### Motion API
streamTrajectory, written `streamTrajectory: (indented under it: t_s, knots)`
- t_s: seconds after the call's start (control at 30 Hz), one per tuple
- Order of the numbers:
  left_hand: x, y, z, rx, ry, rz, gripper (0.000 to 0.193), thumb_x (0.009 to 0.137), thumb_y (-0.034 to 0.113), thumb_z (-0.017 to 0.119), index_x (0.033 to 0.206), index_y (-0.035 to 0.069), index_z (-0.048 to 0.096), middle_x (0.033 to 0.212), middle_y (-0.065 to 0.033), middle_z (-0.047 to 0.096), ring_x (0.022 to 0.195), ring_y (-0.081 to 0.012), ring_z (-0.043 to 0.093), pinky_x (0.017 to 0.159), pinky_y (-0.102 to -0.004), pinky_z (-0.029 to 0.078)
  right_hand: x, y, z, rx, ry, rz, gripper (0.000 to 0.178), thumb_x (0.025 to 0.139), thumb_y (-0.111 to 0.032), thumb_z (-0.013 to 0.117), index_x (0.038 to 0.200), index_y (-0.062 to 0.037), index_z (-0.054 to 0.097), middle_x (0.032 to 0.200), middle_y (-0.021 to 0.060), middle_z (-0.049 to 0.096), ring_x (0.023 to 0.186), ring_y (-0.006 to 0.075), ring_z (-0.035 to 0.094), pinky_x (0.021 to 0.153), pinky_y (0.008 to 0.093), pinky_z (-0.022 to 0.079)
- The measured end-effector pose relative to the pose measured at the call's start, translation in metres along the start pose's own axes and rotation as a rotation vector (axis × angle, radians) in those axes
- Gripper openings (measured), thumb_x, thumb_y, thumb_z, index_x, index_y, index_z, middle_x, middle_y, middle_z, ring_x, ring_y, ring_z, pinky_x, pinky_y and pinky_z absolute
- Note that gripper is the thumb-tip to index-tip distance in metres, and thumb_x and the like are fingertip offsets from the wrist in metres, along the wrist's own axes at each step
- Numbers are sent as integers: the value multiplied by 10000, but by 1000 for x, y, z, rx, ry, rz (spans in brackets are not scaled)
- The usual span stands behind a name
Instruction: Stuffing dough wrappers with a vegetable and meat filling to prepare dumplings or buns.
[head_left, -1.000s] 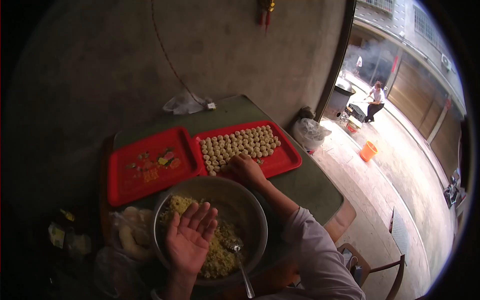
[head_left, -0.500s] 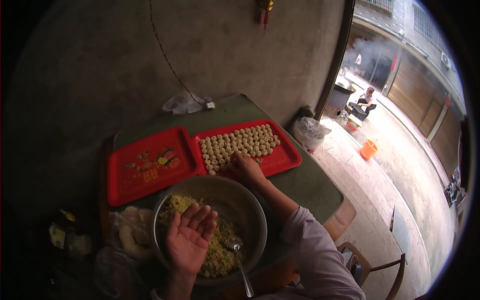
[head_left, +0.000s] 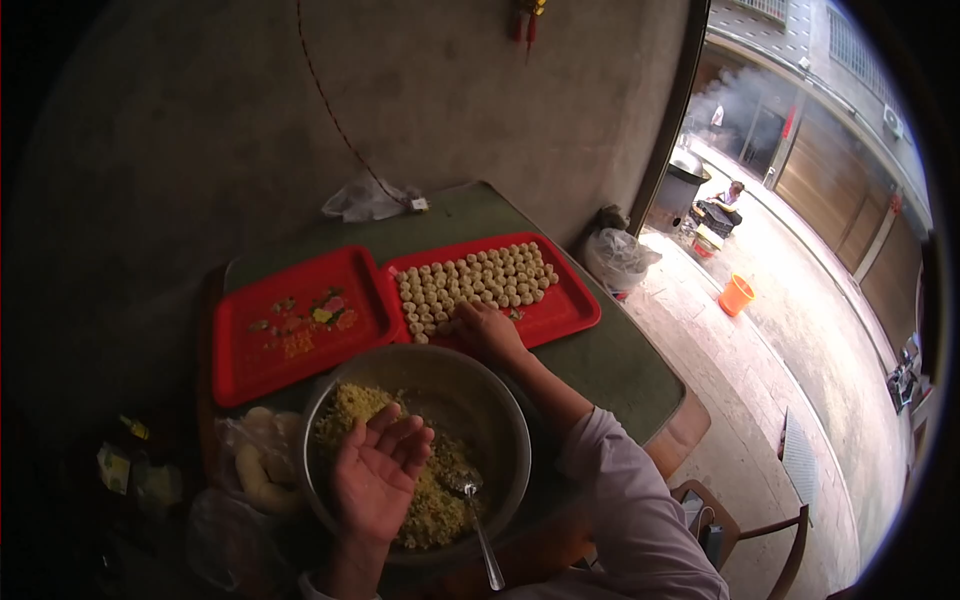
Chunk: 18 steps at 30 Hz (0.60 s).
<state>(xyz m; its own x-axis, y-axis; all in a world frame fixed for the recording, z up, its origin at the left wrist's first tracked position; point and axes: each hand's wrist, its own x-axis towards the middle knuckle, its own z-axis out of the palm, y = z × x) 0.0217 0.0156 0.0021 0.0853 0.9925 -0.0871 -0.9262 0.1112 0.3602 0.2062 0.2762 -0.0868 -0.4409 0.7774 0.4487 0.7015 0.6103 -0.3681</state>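
Note:
My right hand (head_left: 490,332) reaches over a red tray (head_left: 572,308), its fingers bent together on a small dumpling at the near edge of the rows. The fingers mostly hide that dumpling. Several rows of small round, pale dumplings (head_left: 475,278) fill much of this tray. Palm up with nothing in it, my left hand (head_left: 375,482) is held over a large metal bowl (head_left: 492,415), fingers spread and slightly curled. Crumbly yellow-green filling (head_left: 432,520) lies in the bowl. A metal spoon (head_left: 480,525) rests in it, handle over the near rim.
A second red tray (head_left: 250,320) with a flower print, without dumplings, overlaps the first at left. Pale dough (head_left: 262,478) sits in a plastic bag left of the bowl. The green table (head_left: 630,375) meets a wall behind. Outside at right are an orange bucket (head_left: 736,296) and a crouching person (head_left: 728,195).
My right hand stays at the front of the dumpling rows, with only a slight shift of its fingers. My left hand remains palm up. The person outside bends lower.

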Motion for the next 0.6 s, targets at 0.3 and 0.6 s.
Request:
streamTrajectory:
  t_s: [0.3,0.6]
  knots:
    - [-2,2,1,130,103,46,323,989,252,480,1190,20,583,1004,-127,657,950,-254,629,842,-349,500,-9,-17,-22,43,14,63,148,894,-168,540,1015,-84,551,961,147,624,872,350,638,712,468,527]
    - [-8,-3,19,1379,55,492,205,943,52,504,1112,91,614,772,-26,509,764,-174,537,643,-281,434,-31,-29,-70,403,59,95,86,873,-102,590,933,-41,592,899,151,648,865,342,641,733,418,506]
